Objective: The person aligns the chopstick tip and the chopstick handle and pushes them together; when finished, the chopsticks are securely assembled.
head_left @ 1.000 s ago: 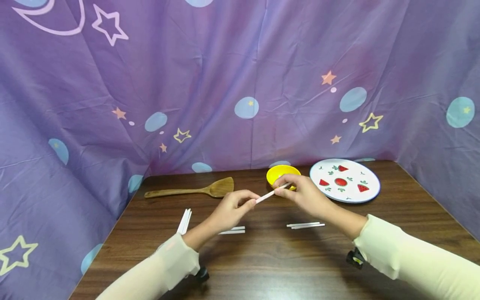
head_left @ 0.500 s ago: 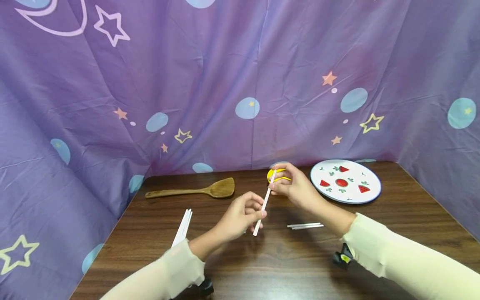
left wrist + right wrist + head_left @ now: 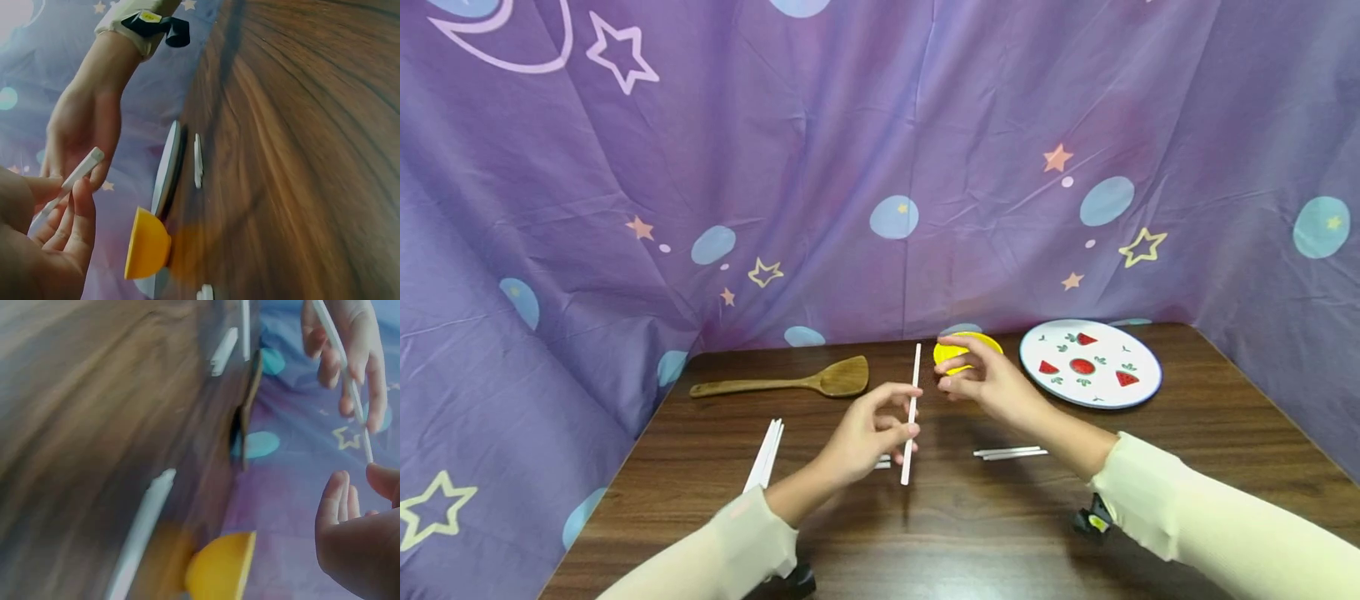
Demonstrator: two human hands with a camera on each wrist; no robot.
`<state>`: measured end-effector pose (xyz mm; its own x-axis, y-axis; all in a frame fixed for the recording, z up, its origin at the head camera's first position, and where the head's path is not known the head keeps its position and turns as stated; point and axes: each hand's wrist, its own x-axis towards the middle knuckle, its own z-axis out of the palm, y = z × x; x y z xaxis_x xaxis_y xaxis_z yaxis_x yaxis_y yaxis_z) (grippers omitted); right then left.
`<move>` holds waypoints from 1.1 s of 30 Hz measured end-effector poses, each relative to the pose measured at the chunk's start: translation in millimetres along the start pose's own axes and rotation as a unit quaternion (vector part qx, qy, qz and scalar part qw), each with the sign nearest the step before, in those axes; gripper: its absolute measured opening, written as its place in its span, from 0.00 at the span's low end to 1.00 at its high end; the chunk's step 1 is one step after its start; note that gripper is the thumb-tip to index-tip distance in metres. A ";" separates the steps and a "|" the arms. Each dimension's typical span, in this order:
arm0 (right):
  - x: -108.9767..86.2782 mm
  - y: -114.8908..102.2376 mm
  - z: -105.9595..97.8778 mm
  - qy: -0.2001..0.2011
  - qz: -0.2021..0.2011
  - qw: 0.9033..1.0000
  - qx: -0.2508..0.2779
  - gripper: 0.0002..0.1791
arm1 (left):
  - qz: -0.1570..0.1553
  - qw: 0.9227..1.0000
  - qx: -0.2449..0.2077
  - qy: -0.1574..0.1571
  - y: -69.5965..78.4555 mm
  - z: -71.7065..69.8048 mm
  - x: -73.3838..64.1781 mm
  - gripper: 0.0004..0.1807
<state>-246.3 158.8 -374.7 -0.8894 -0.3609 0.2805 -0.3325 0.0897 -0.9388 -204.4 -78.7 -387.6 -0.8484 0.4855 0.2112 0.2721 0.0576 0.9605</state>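
My left hand (image 3: 867, 433) pinches a slim white stick (image 3: 913, 417) between thumb and fingers, above the table. The stick stands nearly upright in the head view, and its squared end shows in the left wrist view. To the right, my right hand (image 3: 992, 385) is apart from the stick, with loosely bent fingers and nothing in its grasp. It overlaps the yellow bowl (image 3: 972, 340) behind it. White sticks (image 3: 1011, 452) lie on the table below the right hand. More white sticks (image 3: 883, 463) lie partly hidden behind the left hand.
A bundle of white sticks (image 3: 764, 454) lies at the left, near the left sleeve. Farther back is a wooden spatula (image 3: 842, 377). At the back right stands a white plate (image 3: 1105, 340) with a watermelon pattern. A purple curtain (image 3: 820, 167) encloses the table's back and sides.
The stick has swung from a slant between both hands to nearly upright. My right hand has let go of it, and the left hand keeps hold.
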 end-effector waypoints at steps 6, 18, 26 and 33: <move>-24.2 20.4 -14.6 -0.013 0.031 0.998 -0.053 0.25 | -0.033 0.999 0.012 -0.003 -9.4 -17.2 -18.7 0.27; -58.7 55.1 -42.8 -0.068 0.011 0.980 -0.188 0.13 | -0.078 0.995 0.059 0.005 -32.1 -60.2 -61.6 0.29; -61.8 66.4 -55.7 -0.116 0.037 0.976 -0.183 0.13 | -0.050 0.973 0.222 0.026 -40.2 -93.4 -83.7 0.19; -58.5 67.1 -60.0 -0.144 0.060 0.974 -0.162 0.15 | -0.048 0.942 0.329 0.034 -42.5 -115.0 -93.3 0.14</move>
<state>-235.4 241.6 -442.2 -0.8186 -0.5710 0.0620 -0.3549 0.4179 -0.8363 -189.0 -226.8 -427.3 -0.9047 0.3941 0.1622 0.3964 0.6383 0.6598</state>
